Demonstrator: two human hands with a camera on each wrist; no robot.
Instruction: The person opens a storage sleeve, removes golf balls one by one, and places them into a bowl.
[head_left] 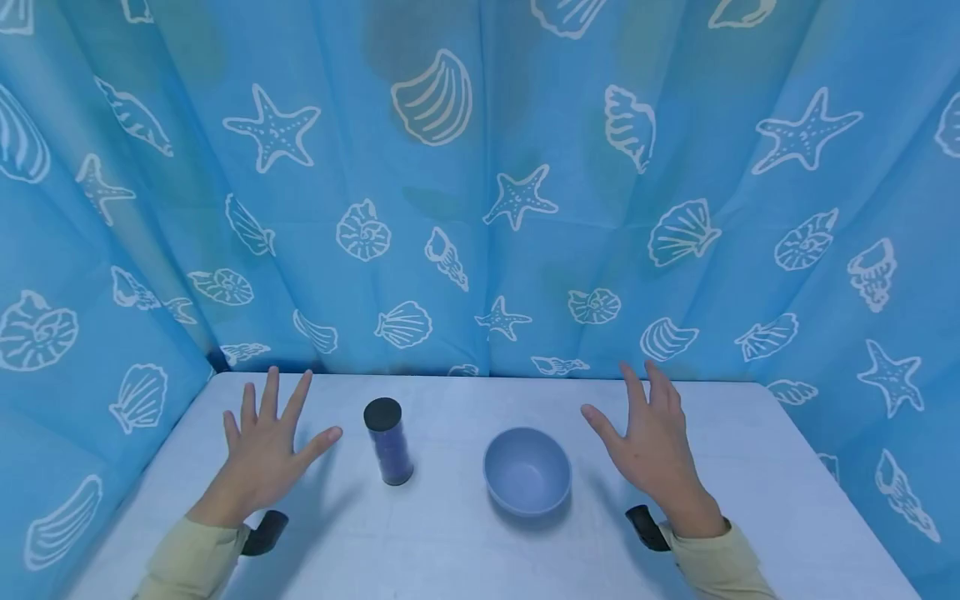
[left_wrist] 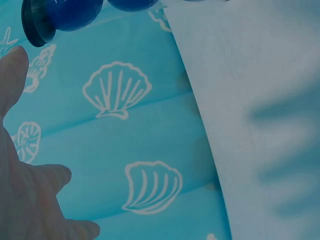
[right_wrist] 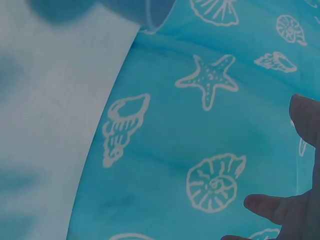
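Note:
My left hand (head_left: 262, 454) hovers over the left part of the table with straight, spread fingers and holds nothing. To its right stands an upright cylinder (head_left: 392, 457) with a black lid and bluish-purple contents. In the left wrist view, blue round shapes show inside this cylinder (left_wrist: 75, 14), and some fingers of the left hand (left_wrist: 25, 190) show at the left edge. A plain blue bowl (head_left: 528, 472) sits right of the cylinder, with nothing in it. Farther right, my right hand (head_left: 652, 442) is raised, fingers extended and thumb apart, touching nothing. Part of the bowl (right_wrist: 132, 10) tops the right wrist view.
A white-covered table (head_left: 450, 550) carries the cylinder and bowl, spaced apart. Blue curtains (head_left: 450, 192) printed with white shells and starfish hang behind the back edge and along both sides. Dark wrist-worn pieces (head_left: 266, 533) sit at both cuffs.

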